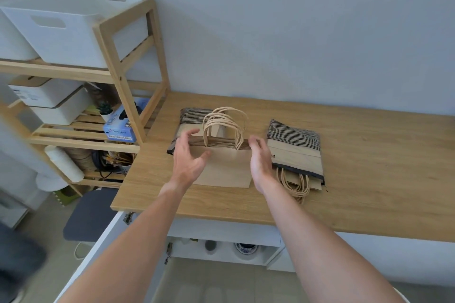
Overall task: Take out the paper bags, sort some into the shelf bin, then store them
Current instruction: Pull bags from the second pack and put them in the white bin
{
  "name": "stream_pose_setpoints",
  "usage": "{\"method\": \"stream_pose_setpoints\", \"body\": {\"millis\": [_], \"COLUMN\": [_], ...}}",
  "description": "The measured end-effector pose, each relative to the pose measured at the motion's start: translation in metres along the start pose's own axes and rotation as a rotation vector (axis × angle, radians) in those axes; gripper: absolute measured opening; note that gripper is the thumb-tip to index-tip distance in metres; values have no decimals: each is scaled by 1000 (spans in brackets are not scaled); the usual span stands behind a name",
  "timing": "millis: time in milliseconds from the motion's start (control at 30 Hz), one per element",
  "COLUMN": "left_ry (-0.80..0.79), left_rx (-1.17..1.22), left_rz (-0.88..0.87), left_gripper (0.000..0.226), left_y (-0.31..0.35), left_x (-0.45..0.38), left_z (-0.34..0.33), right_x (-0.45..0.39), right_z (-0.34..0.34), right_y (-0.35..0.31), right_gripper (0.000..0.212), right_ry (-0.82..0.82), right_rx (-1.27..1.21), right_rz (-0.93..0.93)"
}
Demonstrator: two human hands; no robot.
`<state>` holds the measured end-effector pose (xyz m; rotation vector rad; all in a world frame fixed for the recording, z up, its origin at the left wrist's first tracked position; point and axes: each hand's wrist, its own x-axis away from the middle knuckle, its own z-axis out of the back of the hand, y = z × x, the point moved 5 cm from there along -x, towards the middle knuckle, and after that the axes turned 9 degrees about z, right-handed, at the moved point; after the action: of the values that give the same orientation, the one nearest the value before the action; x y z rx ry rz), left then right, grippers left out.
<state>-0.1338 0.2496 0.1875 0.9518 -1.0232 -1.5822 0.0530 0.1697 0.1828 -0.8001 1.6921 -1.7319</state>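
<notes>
Paper bags [222, 167] already lie on the counter [369, 179]; both hands, left [188, 157] and right [259, 162], hover open beside them; the shelf bin [64, 32], upper left, awaits sorting.

there was one view only, a wide-angle camera worn on the person's head, looking forward and steeply down along both forearms to the left hand [189, 155] and right hand [258, 160], so no second view shared any of the scene. it sat close enough that the arms filled the lower frame, with the stack of paper bags [222, 167] between the hands near the centre. the wooden counter [369, 167] ran beneath and right of the hands, the wooden shelf [118, 66] stood up-left, and the wall lay beyond.
</notes>
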Motion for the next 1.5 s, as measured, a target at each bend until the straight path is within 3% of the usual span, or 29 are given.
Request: {"method": "stream_pose_setpoints", "body": {"millis": [167,267,400,533,600,700,833,1067,1167,1267,1367,1500], "left_ry": [42,-31,-139,-366,-450,-510,-590,-569,-546,-454,-314,-106], "left_rx": [-48,-202,-557,-784,-920,-1020,-960,-937,-886,-825,-846,-957], "left_rz": [78,28,-126,-68,-4,16,97,58,23,-50,-181,-287], "left_gripper": [47,50,45,33,45,69,45,37,37,36,28,22], "left_y": [4,5,10,21,23,15,21,35,79,141,203,255], "left_x": [-2,-8,-31,-49,-51,-56,-53,-56,-74,-106,-139,-176], "left_z": [-2,-1,11,11,5,-8,-11,-13,-12,-3,16,61], "right_x": [2,0,-10,-19,-19,-15,-13,-34,-70,-105,-122,-133], "right_z": [-8,-4,3,-2,-8,-19,-21,-13,-5,-9,-23,-59], "right_y": [6,-3,-30,-37,-42,-54,-57,-53,-89,-159,-235,-297], "right_gripper": [22,25,21,32,32,12,23,67,67,34,42,36], "right_ry": [35,6,-204,-520,-594,-690,-785,-844,-823,-732,-643,-584], "right_rx": [-10,54,277,701,941,1215,1218,1145,1306,1256,1239,1228], "right_rz": [-110,-17,225,243,239,193,20,-227,-239,-95,118,343]}}
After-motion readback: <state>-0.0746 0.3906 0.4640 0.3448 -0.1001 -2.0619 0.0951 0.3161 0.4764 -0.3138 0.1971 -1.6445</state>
